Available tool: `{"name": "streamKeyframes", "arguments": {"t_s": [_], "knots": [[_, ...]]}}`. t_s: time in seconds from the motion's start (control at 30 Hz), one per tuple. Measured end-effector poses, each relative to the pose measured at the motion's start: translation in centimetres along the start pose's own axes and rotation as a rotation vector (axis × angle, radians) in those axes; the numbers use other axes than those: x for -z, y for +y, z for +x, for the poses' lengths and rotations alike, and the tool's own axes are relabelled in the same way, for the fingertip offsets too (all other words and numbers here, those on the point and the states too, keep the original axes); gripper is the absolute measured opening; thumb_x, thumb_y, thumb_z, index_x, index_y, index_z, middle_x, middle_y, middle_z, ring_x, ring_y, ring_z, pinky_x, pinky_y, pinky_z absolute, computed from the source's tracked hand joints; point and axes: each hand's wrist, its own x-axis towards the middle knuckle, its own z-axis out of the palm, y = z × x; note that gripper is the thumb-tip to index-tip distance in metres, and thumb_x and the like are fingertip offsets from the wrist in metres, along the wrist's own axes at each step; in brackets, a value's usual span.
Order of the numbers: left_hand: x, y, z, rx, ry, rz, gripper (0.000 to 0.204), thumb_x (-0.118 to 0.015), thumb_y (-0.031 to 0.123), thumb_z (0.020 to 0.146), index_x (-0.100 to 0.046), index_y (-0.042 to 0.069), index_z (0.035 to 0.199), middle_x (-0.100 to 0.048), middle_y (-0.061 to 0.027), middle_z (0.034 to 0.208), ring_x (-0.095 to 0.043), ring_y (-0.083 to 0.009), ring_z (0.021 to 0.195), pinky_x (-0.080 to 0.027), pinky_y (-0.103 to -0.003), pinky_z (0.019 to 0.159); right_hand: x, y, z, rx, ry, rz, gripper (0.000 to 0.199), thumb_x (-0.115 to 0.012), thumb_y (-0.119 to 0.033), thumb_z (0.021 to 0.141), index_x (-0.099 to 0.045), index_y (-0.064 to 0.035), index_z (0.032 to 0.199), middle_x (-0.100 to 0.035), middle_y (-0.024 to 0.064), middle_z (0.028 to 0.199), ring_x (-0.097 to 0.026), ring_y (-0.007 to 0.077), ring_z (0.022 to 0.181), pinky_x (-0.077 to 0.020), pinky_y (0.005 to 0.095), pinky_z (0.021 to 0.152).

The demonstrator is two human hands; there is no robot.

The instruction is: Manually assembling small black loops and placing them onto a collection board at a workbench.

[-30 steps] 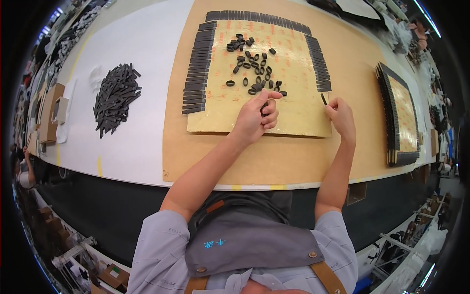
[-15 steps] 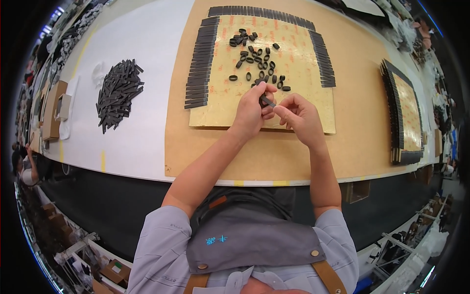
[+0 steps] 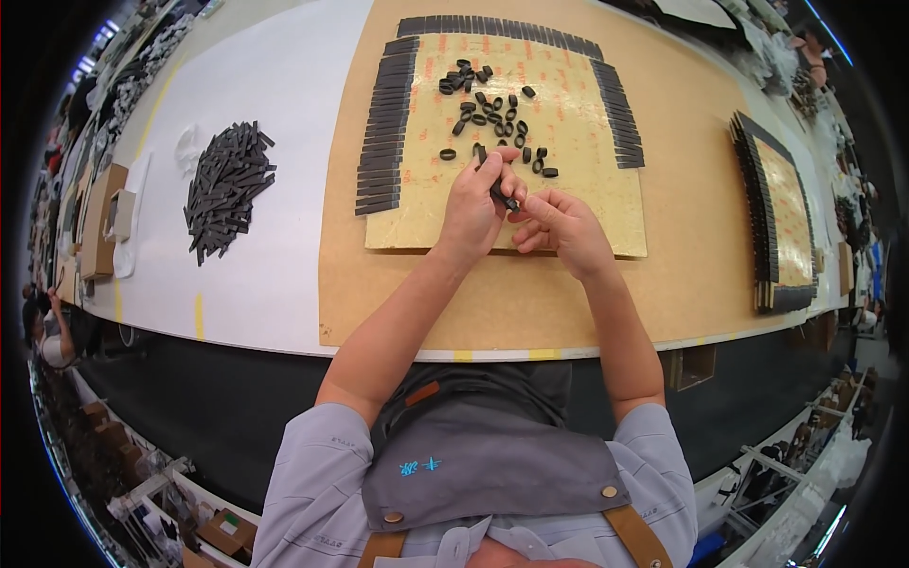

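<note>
My left hand [image 3: 471,210] is closed around a narrow black strip [image 3: 502,197], which slants between its thumb and fingers above the front part of a yellowish board [image 3: 417,225]. My right hand [image 3: 573,235] is closed in a pinch at the strip's near end, thumb and forefinger together, the other fingers curled. Just beyond my hands, several small black loops [image 3: 495,118] lie scattered on the board. Flat black strips [image 3: 381,137] line its left, far and right edges side by side. My fingers hide part of the held strip.
A heap of loose black strips [image 3: 227,194] lies on the white tabletop to the left, with crumpled clear plastic [image 3: 187,147] and a cardboard box [image 3: 102,222] farther left. A stack of similar strip-edged boards [image 3: 786,222] stands at the right. Brown sheeting [image 3: 379,303] lies under the board.
The strip's near end stuck out between my hands before; now it is bent or drawn back close to my left fingers. My right hand has moved slightly left, nearer the left.
</note>
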Motion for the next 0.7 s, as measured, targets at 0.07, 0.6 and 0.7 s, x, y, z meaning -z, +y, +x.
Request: {"name": "streamKeyframes", "arguments": {"t_s": [0.07, 0.6, 0.7], "knots": [[-0.1, 0.1, -0.1, -0.009, -0.009, -0.006, 0.027, -0.041, 0.024, 0.099, -0.047, -0.001, 0.109, -0.045, -0.0016, 0.071, -0.050, -0.0153, 0.071, -0.043, -0.027, 0.064, -0.4, 0.4, 0.1, -0.005, 0.012, 0.045, 0.025, -0.059, -0.023, 0.091, -0.057, 0.0018, 0.095, -0.064, 0.0107, 0.088, -0.063, 0.0137, 0.065, -0.0537, 0.0239, 0.060], [-0.8, -0.1, -0.3, 0.026, -0.043, -0.057, 0.048, -0.027, 0.043, 0.099, -0.048, 0.007, 0.077, -0.033, 0.0016, 0.060, -0.039, -0.0132, 0.054, -0.042, -0.034, 0.078, -1.1, 1.4, -0.1, 0.010, -0.053, 0.130, 0.014, -0.063, -0.014, 0.088, -0.060, -0.0011, 0.093, -0.063, 0.0048, 0.077, -0.060, 0.0091, 0.058, -0.0510, 0.0211, 0.056], [-0.9, -0.1, -0.5, 0.017, 0.008, -0.005, 0.045, -0.030, 0.039, 0.097, -0.047, 0.008, 0.070, -0.034, 0.0009, 0.059, -0.041, -0.0145, 0.055, -0.042, -0.036, 0.082, -1.2, 1.6, -0.1, 0.006, -0.058, 0.125, 0.015, -0.062, -0.014, 0.089, -0.060, -0.0010, 0.094, -0.063, 0.0049, 0.077, -0.061, 0.0089, 0.060, -0.0517, 0.0212, 0.058]]}}
